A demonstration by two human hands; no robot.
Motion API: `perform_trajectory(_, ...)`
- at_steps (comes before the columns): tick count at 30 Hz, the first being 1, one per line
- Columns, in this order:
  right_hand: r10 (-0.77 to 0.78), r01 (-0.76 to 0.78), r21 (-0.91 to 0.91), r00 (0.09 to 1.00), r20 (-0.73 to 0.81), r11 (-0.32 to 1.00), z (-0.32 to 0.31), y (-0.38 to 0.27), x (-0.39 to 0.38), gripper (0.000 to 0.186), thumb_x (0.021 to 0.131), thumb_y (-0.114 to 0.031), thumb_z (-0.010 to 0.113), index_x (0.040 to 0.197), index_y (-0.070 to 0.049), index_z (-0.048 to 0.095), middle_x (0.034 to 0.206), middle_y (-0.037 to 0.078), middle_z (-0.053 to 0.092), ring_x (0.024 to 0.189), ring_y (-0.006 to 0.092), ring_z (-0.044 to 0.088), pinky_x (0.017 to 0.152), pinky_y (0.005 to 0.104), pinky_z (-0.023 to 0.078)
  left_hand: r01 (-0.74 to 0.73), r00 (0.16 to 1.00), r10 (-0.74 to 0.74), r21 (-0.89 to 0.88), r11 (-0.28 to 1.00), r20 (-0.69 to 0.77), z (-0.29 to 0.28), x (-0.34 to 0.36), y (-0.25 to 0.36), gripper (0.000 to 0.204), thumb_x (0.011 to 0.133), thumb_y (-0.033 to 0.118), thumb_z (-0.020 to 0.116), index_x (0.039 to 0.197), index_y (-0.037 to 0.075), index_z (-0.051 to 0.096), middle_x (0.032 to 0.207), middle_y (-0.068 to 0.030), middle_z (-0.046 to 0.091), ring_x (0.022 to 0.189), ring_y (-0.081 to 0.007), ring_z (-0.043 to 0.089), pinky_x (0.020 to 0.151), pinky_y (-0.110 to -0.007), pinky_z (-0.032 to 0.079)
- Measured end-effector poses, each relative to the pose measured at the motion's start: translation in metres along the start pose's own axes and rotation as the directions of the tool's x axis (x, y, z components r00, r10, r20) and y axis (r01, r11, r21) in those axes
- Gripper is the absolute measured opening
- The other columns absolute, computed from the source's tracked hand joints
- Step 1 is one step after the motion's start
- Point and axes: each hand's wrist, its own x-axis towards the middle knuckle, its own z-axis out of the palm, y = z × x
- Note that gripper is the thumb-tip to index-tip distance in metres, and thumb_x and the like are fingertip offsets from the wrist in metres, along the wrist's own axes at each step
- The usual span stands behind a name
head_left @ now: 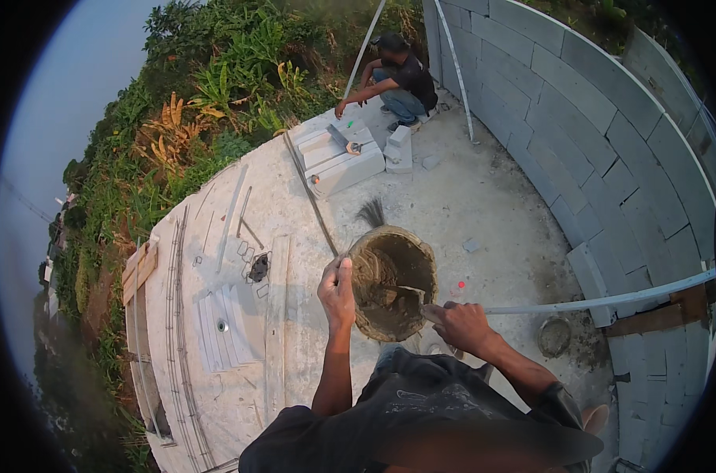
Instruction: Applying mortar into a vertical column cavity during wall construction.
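A round, mortar-crusted bucket (432, 272) stands upright on the concrete in front of me, with wet grey-brown mortar (374, 272) inside. My left hand (337, 292) is closed on its left rim, thumb uppermost. At the opposite side of the rim, my right hand (459, 325) is wrapped round the handle of a trowel (409, 292). The trowel's blade reaches down into the bucket; its tip is hard to make out against the mortar. Most of the handle is hidden by my fingers.
A light block wall (602, 134) curves along the right, with a metal brace (602, 301) running from it. Ahead, a person (405, 87) squats beside stacked blocks (346, 169). White blocks (228, 327), a plank (277, 315) and rebar (177, 315) lie left, near the slab's edge.
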Motion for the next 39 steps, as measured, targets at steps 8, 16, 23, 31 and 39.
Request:
perform_trajectory(8,0.117,-0.089,0.172,0.980,-0.163,0.981,-0.034,0.028,0.026,0.049,0.083,-0.028,0.071,0.129,-0.018,0.060,0.089,0.012,0.069,0.077,0.0346,0.068,0.067,0.0468,0.053,0.176,0.981,-0.164,-0.120,0.977,0.103,0.030,0.040,-0.026,0.037,0.099,0.028,0.060,0.109,-0.007,0.066,0.100,-0.0074,0.067,0.093,-0.0135,0.058,0.086,-0.028,0.046)
perform_trajectory(16,0.206,-0.158,0.385,0.975,-0.085,0.909,-0.025,0.032,0.073,0.046,0.084,-0.030,0.070,0.126,-0.014,0.063,0.104,0.018,0.070,0.088,0.0382,0.068,0.078,0.0477,0.054,0.347,0.938,-0.322,-0.343,0.873,0.131,0.033,0.103,-0.051,0.034,0.101,0.031,0.057,0.093,0.000,0.066,0.083,0.0033,0.059,0.077,-0.0053,0.048,0.069,-0.023,0.041)
perform_trajectory(23,0.190,-0.153,0.440,0.981,-0.040,0.885,-0.024,0.040,0.097,0.047,0.084,-0.031,0.070,0.125,-0.011,0.063,0.103,0.019,0.070,0.090,0.0391,0.068,0.081,0.0478,0.053,0.230,0.970,-0.221,-0.100,0.968,0.098,0.044,0.135,-0.052,0.038,0.100,0.032,0.058,0.102,-0.004,0.067,0.088,-0.0009,0.062,0.083,-0.0089,0.051,0.076,-0.026,0.044)
perform_trajectory(31,0.183,-0.132,0.435,0.980,-0.076,0.891,-0.031,0.055,0.112,0.044,0.085,-0.032,0.069,0.124,-0.011,0.064,0.104,0.020,0.070,0.088,0.0396,0.068,0.079,0.0467,0.054,0.283,0.957,-0.274,-0.100,0.954,0.092,0.044,0.141,-0.058,0.039,0.100,0.033,0.058,0.105,-0.005,0.067,0.092,-0.0022,0.064,0.084,-0.0094,0.053,0.078,-0.026,0.045)
perform_trajectory(39,0.192,-0.163,0.438,0.981,-0.023,0.884,-0.030,0.053,0.116,0.045,0.085,-0.031,0.070,0.125,-0.010,0.064,0.104,0.020,0.070,0.088,0.0396,0.068,0.078,0.0471,0.054,0.366,0.929,-0.346,-0.190,0.911,0.130,0.044,0.136,-0.056,0.037,0.100,0.032,0.057,0.103,-0.004,0.066,0.091,-0.0012,0.064,0.084,-0.0085,0.053,0.076,-0.025,0.044)
